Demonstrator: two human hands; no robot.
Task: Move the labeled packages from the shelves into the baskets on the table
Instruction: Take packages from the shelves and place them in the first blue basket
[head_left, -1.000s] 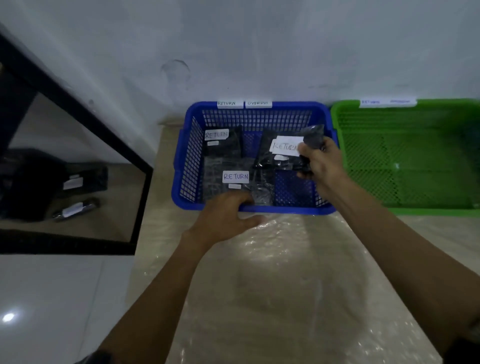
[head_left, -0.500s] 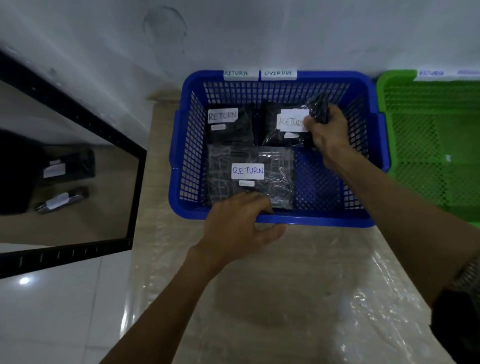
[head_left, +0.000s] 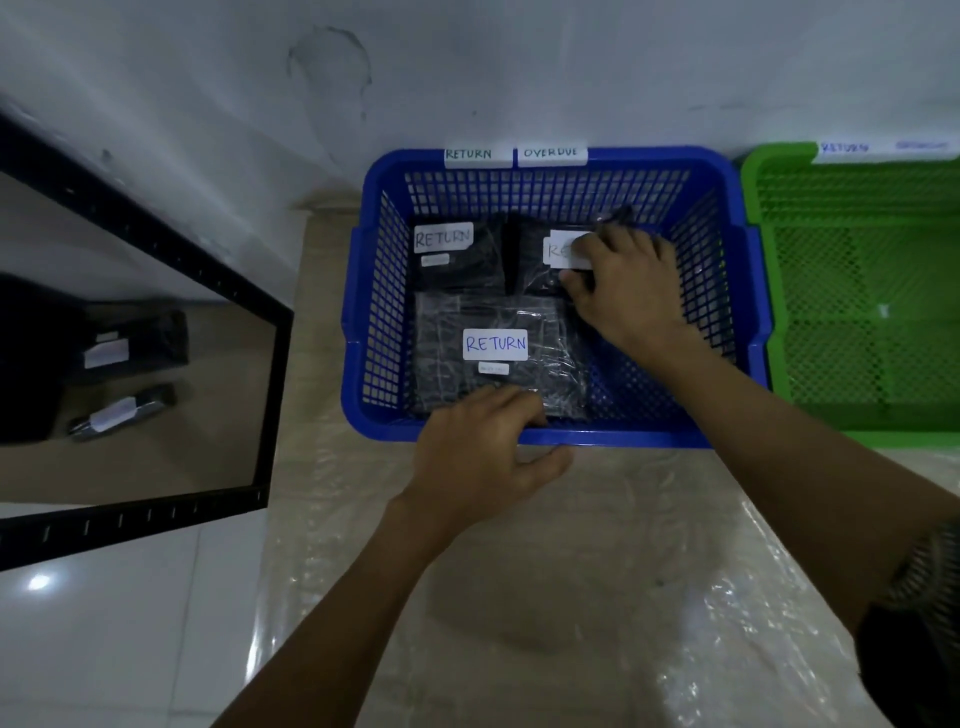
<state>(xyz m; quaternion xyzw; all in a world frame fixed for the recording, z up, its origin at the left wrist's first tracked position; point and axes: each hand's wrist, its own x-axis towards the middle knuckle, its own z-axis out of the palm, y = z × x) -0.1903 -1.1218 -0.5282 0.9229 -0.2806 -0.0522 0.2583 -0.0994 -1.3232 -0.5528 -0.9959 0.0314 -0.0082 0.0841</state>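
- Shelf (head_left: 275, 405), far left: an upper shelf package (head_left: 135, 343) and a lower shelf package (head_left: 122, 413) are kept on it, both labeled. Both are judged yet to be moved.
- Blue basket (head_left: 384, 312), on the table (head_left: 571, 597) at the wall, tagged RETURN and OVERDUE: a far-left package (head_left: 467, 270) and a near package (head_left: 493, 322) are laid flat inside, labels up.
- Left hand (head_left: 483, 452): the grip is closed over the basket's near rim, thumb outside.
- Far-right package (head_left: 530, 270): it was held raised a second ago and is now lowered to the basket floor, just beside the far-left package. This drop is judged nearly done.
- Right hand (head_left: 623, 280): it is laid over that package. Whether the grip pinches or merely presses cannot be told.
- Open room: bare mesh is left in the near right corner, and the right wall stands close to the wrist.
- Green basket (head_left: 774, 156), right, just beside the blue one: only mesh is seen in the part in view.
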